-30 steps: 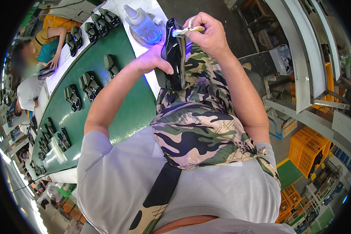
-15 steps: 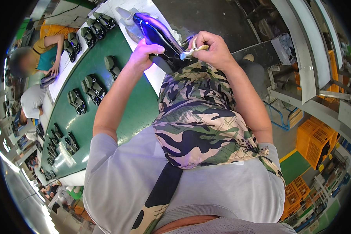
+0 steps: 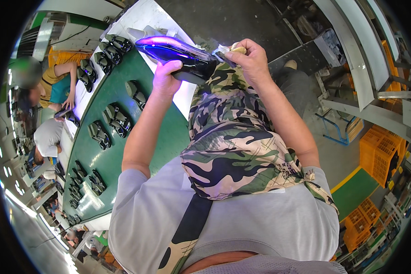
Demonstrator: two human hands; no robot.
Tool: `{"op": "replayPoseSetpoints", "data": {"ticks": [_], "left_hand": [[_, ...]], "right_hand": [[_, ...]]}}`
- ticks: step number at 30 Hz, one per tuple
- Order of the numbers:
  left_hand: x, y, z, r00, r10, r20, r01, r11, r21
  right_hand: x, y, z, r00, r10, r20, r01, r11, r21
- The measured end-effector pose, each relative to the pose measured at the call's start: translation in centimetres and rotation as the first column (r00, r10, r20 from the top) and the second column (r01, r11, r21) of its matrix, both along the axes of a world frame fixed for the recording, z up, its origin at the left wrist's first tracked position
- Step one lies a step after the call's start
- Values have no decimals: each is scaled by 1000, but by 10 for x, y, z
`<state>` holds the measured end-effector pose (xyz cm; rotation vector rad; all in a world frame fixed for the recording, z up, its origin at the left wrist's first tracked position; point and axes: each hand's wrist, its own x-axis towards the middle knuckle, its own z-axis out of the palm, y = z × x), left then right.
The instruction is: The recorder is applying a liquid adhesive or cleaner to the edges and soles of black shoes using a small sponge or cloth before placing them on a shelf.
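A glossy black shoe [image 3: 189,57] lies across in front of me, its toe pointing left and its upper shining blue and purple under the light. My left hand [image 3: 165,80] is closed round its lower side, thumb on top. Beyond the shoe's right end, my right hand [image 3: 255,63] pinches a crumpled whitish and yellowish cloth [image 3: 237,49]. A narrow dark piece, perhaps a strap of the shoe, shows below the cloth; whether the fingers hold it too I cannot tell. The camouflage apron [image 3: 237,141] on my body sits just beneath the shoe.
A green-topped table [image 3: 146,130] with a white border holds several dark sandals [image 3: 117,119] in pairs. Behind the shoe lies a pale bottle [image 3: 141,33]. A co-worker's hand [image 3: 69,102] is at the table's far left. Yellow crates [image 3: 379,150] stand on the right.
The shoe has swung so its toe points further left and lower. My right hand with the cloth has shifted slightly right, away from the shoe's body. The view has turned a little.
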<state>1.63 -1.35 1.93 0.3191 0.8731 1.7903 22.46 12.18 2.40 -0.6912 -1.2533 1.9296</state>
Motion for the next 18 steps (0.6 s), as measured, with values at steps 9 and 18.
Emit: {"op": "replayPoseSetpoints", "data": {"ticks": [9, 18], "left_hand": [[41, 38, 23, 822, 111, -559, -104, 994, 45], [81, 72, 36, 711, -92, -697, 7, 992, -124]], "right_hand": [[21, 11, -7, 959, -216, 182, 233, 969, -77], [30, 29, -3, 946, -324, -18, 306, 909, -283]]}}
